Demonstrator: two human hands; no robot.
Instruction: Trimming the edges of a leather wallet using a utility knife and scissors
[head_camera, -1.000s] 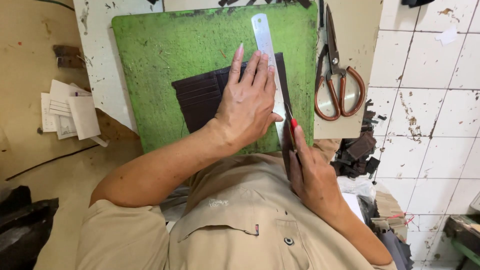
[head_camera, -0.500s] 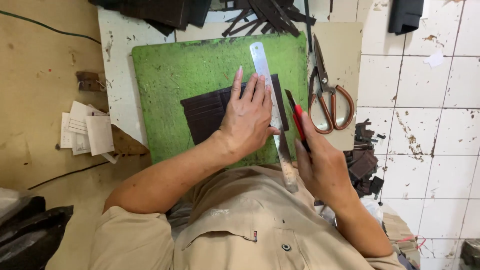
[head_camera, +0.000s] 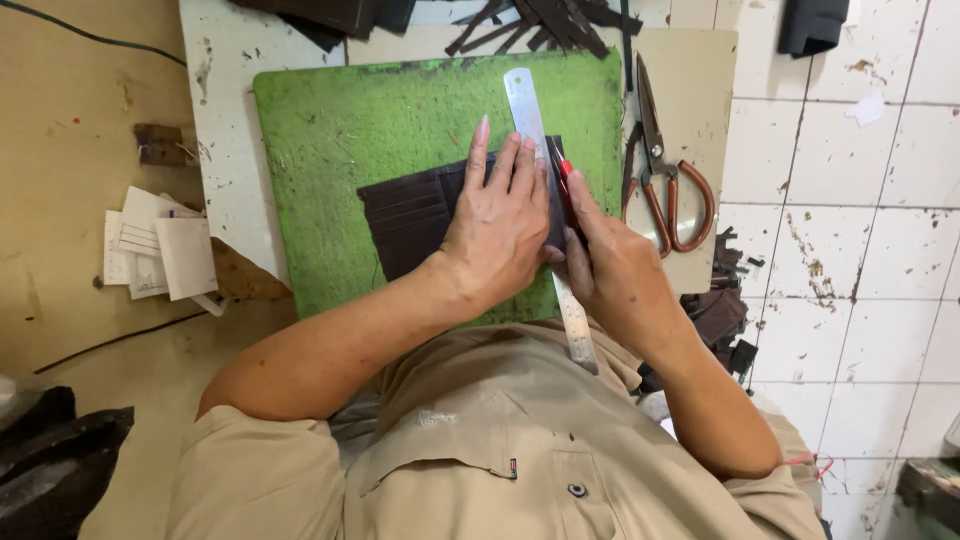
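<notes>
Hands met over a green cutting mat (head_camera: 330, 160) in the head camera's downward view, the only one taken. The left hand (head_camera: 500, 225) lay flat, fingers spread and straight, pressing a dark brown leather piece (head_camera: 405, 215) onto the mat; its fingertips reached onto a steel ruler (head_camera: 530, 115) that ran lengthwise from the far part of the mat back toward the person's chest. The leather piece, ridged like stacked card slots, sat near the middle of the mat, its right part hidden under the palm. The right hand (head_camera: 615, 265) was clenched around a red-tipped knife (head_camera: 562, 175), thumb and fingers wrapped about the handle, the blade end set against the ruler's right edge just beside the left fingertips. Whether the blade touched the leather could not be told.

The mat rested on a white board (head_camera: 215, 120), scuffed and stained. To the right of the mat, a pair of scissors (head_camera: 665, 185) with brown handles lay shut on a pale beige sheet (head_camera: 700, 80). Dark leather strips (head_camera: 540, 20) were heaped at the far edge of the board. Paper slips (head_camera: 160, 245) lay in a loose stack on the tan floor to the left, well apart from the hands. White tiles (head_camera: 860, 220), speckled with dirt, covered the floor to the right. The person wore a khaki shirt (head_camera: 480, 450).
</notes>
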